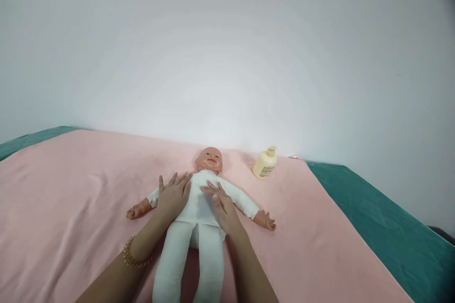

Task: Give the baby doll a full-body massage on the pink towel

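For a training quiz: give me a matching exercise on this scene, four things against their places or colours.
1. doll
2. bottle
3. left hand
4. right hand

a. cream, lying right of the doll's head
b. flat on the doll's chest, bracelet at the wrist
c. on its back on the pink blanket
d. fingers on the doll's chest, no bracelet

Pairs: 1-c, 2-a, 3-b, 4-d

Doll (199,208): matt white cloth suit, smooth semi-gloss plastic head and hands. Blanket (71,199): pink, soft fleecy cloth, matt. Sheet (373,227) under it: teal cloth, matt. Bottle (265,164): cream plastic, slight sheen. Wall (249,57): smooth, matt white.
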### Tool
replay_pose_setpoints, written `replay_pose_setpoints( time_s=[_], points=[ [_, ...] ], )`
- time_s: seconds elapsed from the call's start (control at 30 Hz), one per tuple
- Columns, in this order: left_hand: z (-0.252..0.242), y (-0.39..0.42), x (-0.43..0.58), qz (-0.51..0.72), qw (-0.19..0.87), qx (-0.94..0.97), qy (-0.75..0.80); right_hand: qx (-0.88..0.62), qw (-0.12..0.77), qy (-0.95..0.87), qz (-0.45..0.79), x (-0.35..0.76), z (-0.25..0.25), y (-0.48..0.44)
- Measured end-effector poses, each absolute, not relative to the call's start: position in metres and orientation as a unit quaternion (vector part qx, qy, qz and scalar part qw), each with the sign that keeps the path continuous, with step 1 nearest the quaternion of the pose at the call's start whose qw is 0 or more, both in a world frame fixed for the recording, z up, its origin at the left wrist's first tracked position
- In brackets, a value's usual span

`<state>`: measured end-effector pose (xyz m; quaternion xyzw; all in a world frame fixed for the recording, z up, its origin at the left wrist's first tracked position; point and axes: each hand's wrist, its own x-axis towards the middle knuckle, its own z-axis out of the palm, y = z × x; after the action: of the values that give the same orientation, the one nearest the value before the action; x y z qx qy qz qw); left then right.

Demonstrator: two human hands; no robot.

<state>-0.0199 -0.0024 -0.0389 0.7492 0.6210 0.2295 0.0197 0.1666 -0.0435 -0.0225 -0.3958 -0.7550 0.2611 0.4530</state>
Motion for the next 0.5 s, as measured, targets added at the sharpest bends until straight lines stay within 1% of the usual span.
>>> replay_pose_setpoints(
  time_s=[0.1, 0.23, 0.33, 0.5],
  points=[
    [-0.0412, -0.0017, -0.0195, 0.232, 0.007, 0.752, 0.617, -0.340, 0.435, -0.784, 0.284, 0.1660, -0.0141, -0.0496],
    [-0.0447, 0.0007, -0.0195, 0.233, 0.006, 0.754, 0.614, -0.308, 0.384, -0.817, 0.300, 0.1660, -0.0107, -0.0523],
    [-0.0445, 0.0006, -0.0200, 0.228, 0.006, 0.754, 0.617, -0.319, 0.355, -0.827, 0.297, 0.1659, -0.0102, -0.0518],
    [-0.0406, -0.0012, -0.0197, 0.216, 0.020, 0.752, 0.623, -0.380, 0.307, -0.831, 0.268, 0.1684, -0.0136, -0.0447]
  ],
)
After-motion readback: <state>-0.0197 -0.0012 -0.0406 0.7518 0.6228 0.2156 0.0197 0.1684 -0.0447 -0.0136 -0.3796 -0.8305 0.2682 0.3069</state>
